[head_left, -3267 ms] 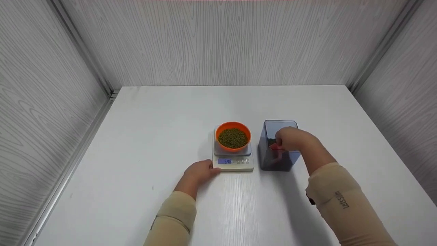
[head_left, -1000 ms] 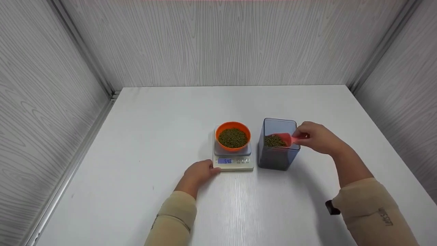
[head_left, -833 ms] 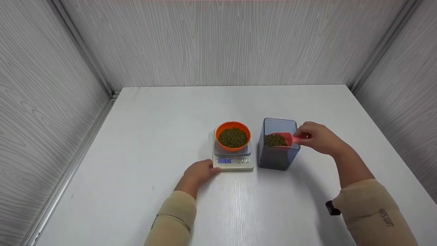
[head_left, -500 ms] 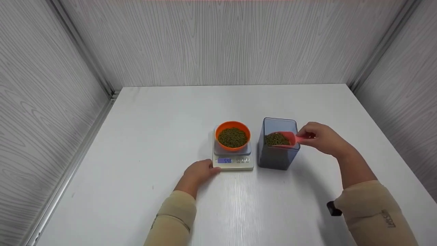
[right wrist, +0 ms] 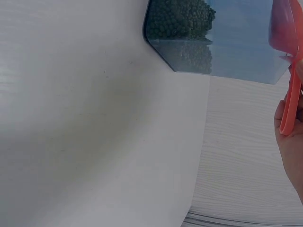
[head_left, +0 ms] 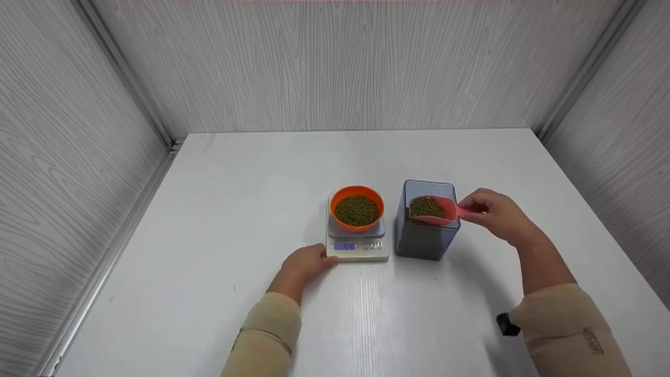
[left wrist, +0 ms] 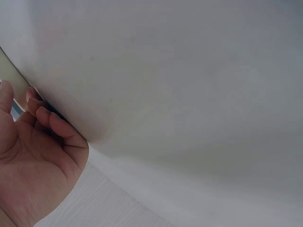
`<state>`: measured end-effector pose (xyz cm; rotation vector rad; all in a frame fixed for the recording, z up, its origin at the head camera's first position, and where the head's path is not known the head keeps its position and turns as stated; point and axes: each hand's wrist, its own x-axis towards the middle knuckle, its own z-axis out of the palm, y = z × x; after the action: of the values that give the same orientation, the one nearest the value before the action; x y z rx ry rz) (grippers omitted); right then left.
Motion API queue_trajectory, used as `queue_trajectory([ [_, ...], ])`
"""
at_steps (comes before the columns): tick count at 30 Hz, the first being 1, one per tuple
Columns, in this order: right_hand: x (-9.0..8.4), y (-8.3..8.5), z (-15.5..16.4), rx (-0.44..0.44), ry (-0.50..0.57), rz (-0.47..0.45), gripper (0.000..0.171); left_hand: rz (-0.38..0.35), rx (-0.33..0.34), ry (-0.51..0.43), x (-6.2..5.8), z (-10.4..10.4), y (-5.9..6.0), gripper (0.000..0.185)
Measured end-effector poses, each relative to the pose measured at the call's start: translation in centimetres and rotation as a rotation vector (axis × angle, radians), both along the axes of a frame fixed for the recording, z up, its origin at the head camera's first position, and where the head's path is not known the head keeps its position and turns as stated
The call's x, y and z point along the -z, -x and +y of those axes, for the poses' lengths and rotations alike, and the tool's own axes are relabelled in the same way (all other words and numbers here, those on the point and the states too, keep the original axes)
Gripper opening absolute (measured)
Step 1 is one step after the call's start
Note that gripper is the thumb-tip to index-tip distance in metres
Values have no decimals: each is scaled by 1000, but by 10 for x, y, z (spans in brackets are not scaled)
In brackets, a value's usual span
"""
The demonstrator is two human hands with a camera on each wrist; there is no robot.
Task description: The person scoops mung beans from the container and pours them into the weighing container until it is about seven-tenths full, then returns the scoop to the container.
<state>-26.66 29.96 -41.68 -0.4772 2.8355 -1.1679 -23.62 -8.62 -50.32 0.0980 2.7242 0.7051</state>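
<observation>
My right hand (head_left: 494,214) pinches the handle of a pink-red scoop (head_left: 449,209), heaped with small green beans, at the mouth of a bluish see-through container (head_left: 421,243). More beans (right wrist: 177,19) lie inside that container, as the right wrist view shows. With curled fingers and the thumb along the front edge, my left hand (head_left: 303,263) grips the near left corner of a white digital kitchen scale (head_left: 361,255). On the scale's plate stands an orange bowl (head_left: 357,189) of the same green beans. The left wrist view shows the curled fingers (left wrist: 59,125) against the scale's side.
All of this stands on a white table (head_left: 261,183) with grey wood-patterned panels behind and at both sides. The container is just right of the scale, with a narrow gap between them. Black marks like digits show on the scale's lit display (head_left: 344,246).
Over the last seconds the right hand has drawn back to the right from deep in the container. The scoop has risen, now loaded with beans. My left hand has stayed on the scale.
</observation>
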Motion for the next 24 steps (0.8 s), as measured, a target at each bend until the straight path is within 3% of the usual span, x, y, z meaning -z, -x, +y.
queue_trajectory([
  [11,7,-1,3,-4,127,-18,21,-7,4,-9,-3,0,-1,34],
  [24,-16,7,-22,-26,4,13,19,-16,3,-9,-3,0,0,33],
])
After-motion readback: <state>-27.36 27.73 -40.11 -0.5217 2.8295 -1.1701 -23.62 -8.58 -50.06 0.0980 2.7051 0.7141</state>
